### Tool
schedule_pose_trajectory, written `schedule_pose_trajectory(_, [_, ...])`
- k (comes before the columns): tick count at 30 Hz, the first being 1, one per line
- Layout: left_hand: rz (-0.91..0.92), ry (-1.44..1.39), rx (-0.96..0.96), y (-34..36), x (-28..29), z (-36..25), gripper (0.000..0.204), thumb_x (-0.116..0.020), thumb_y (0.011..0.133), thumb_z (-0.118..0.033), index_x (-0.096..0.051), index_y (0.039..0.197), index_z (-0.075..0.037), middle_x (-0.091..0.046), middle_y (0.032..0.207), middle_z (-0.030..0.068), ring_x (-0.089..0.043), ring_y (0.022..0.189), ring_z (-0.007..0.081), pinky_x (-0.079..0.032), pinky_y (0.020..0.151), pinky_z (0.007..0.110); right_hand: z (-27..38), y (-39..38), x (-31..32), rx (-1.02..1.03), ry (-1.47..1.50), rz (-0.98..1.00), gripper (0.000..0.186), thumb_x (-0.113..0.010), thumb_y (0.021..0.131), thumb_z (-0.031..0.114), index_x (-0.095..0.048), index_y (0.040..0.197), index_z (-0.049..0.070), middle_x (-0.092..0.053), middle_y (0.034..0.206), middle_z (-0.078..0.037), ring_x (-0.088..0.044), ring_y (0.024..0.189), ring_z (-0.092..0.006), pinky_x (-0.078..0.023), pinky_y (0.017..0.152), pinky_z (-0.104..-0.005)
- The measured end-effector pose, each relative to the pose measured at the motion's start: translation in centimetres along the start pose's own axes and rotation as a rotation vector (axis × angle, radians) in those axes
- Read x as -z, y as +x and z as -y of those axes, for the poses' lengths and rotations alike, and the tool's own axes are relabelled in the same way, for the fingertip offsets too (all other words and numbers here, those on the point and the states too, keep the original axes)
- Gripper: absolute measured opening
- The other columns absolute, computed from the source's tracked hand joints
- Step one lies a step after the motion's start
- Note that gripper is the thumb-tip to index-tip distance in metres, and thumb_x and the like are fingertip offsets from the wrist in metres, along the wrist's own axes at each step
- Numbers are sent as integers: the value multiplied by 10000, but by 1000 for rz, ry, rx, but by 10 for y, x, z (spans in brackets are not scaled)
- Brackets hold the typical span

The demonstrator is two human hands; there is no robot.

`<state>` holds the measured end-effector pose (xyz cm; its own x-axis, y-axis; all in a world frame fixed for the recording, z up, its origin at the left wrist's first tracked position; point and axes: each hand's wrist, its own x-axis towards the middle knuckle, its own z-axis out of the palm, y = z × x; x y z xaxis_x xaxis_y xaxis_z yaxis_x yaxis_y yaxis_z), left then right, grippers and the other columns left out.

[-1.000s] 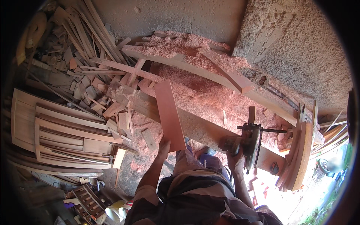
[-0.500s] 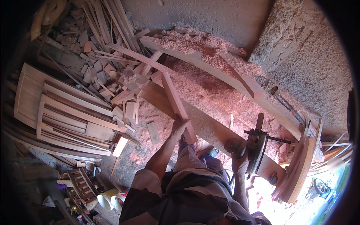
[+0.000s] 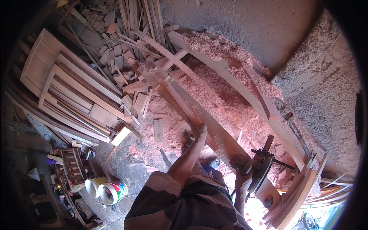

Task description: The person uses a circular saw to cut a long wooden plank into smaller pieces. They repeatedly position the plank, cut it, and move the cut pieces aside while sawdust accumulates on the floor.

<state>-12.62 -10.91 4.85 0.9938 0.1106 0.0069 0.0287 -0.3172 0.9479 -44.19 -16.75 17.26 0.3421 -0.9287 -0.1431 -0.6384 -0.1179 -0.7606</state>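
A long beam (image 3: 226, 142) runs before the person, from far left to near right. Along its near side, toward the left, lies the board (image 3: 182, 100) in the left hand (image 3: 200, 132); whether the two touch is unclear. To the right, the right hand (image 3: 243, 178) grips a power tool (image 3: 260, 168) at the beam's nearer end, with stacked strips (image 3: 297, 199) just right of it. Shavings (image 3: 216, 90) lie between this beam and a second beam (image 3: 283, 134) behind it; a wall (image 3: 237, 23) stands beyond. Offcuts (image 3: 115, 50) heap at the far left, stacked panels (image 3: 80, 92) nearer on that side. Two buckets (image 3: 102, 189) stand side by side at lower left, right of a slatted piece (image 3: 72, 165).
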Motion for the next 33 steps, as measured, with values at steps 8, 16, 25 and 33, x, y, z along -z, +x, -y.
schedule_pose_trajectory(8, [2,-8,120,62,-3,-15,905,-653,757,-58,-179,1522,45,-410,1446,332,-474,1313,450,-380,1149,438,24,1,13,-138,-78,101,757,-782,769,161,-450,1431,8,-686,1133,-249,-696,1029,-369,-550,866,-461])
schedule_pose_trajectory(16, [20,-145,143,153,5,-3,949,-694,739,-34,-154,1511,80,-363,1484,292,-414,1373,404,-326,1191,433,13,1,7,-106,-89,-4,715,-792,746,223,-520,1371,8,-706,1049,-240,-713,949,-369,-558,827,-462])
schedule_pose_trajectory(25, [23,-60,195,149,2,-20,960,-697,741,-53,-141,1514,79,-298,1520,293,-370,1403,420,-302,1204,436,10,-4,29,-109,-168,39,637,-766,749,120,-559,1341,8,-705,1043,-272,-708,971,-408,-563,832,-462])
schedule_pose_trajectory(33, [141,417,-81,130,24,-39,1014,-715,882,-363,-77,1564,32,-192,1569,347,-204,1482,450,-220,1194,566,54,13,90,96,31,51,440,-731,738,96,-654,1144,-55,-700,861,-152,-668,757,-215,-532,700,-376])
